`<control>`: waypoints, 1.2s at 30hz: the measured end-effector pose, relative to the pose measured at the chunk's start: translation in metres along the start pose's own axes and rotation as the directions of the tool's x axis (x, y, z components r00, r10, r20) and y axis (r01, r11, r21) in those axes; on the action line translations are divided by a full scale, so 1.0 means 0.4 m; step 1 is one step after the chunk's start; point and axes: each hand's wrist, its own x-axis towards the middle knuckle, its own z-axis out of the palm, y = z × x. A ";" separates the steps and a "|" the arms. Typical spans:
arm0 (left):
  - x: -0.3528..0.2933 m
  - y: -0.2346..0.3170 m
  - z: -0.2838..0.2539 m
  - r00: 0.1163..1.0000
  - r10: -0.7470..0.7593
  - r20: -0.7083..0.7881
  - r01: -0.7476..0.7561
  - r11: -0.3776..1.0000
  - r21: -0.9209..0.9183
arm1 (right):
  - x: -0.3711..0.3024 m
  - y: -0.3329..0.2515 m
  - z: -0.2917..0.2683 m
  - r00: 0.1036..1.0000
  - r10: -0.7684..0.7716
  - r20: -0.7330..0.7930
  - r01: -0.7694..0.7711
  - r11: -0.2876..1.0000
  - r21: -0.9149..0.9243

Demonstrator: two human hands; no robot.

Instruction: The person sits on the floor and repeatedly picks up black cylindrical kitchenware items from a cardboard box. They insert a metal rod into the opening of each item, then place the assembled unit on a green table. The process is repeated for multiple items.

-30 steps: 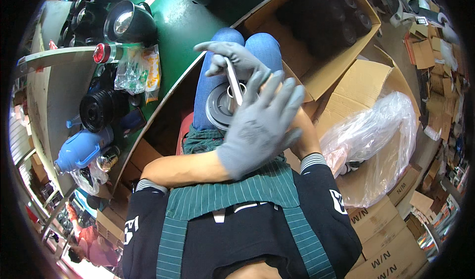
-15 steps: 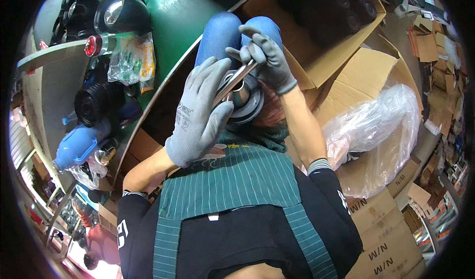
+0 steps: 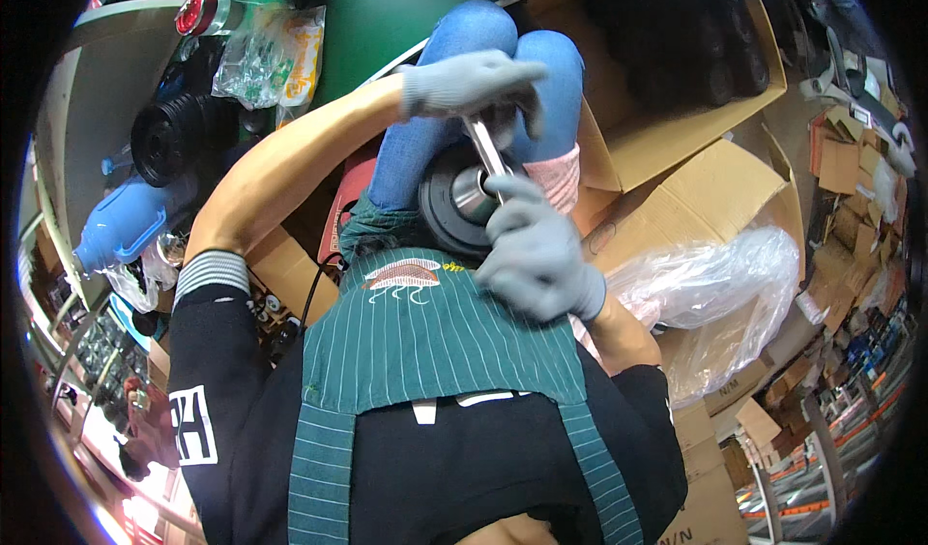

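Observation:
Between my thighs rests a black round part (image 3: 440, 206) with a shiny metal cylinder (image 3: 471, 195) at its middle. A silver metal bar (image 3: 485, 147) lies across the cylinder, slanting from far left to near right. Over the bar's far end is my left hand (image 3: 464, 85), in a grey glove, with its fingers stretched to the right and the thumb side bent down. At the near end, my gloved right hand (image 3: 541, 255) has its fingers curled over the bar; motion blurs it a little. The part's near right edge is hidden behind the right hand.
To the right stand an open carton (image 3: 696, 139) with dark items inside and clear plastic wrap (image 3: 720, 294). On the left are stacked black round pieces (image 3: 172, 139), a blue bottle (image 3: 126, 221), a red-lidded jar (image 3: 198, 13) and a plastic bag (image 3: 271, 57). A green surface (image 3: 387, 3) lies ahead.
My left hand has moved from the bar's near end to its far end, and my right hand the opposite way. The bar has turned, and the view has shifted.

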 end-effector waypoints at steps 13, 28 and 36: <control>0.233 0.113 0.171 0.818 -0.058 0.572 -0.158 0.934 0.320 | 0.199 -0.032 0.082 0.919 0.186 0.349 -0.078 0.950 -0.302; -0.250 -0.213 -0.139 0.450 0.060 -0.891 -0.240 0.969 -0.056 | -0.090 0.009 0.100 0.832 0.485 -0.270 -0.552 0.773 -0.313; -0.194 -0.332 -0.195 0.187 0.463 -0.866 0.277 0.821 0.499 | -0.090 -0.073 0.073 0.870 0.180 -0.460 -0.380 0.839 -0.390</control>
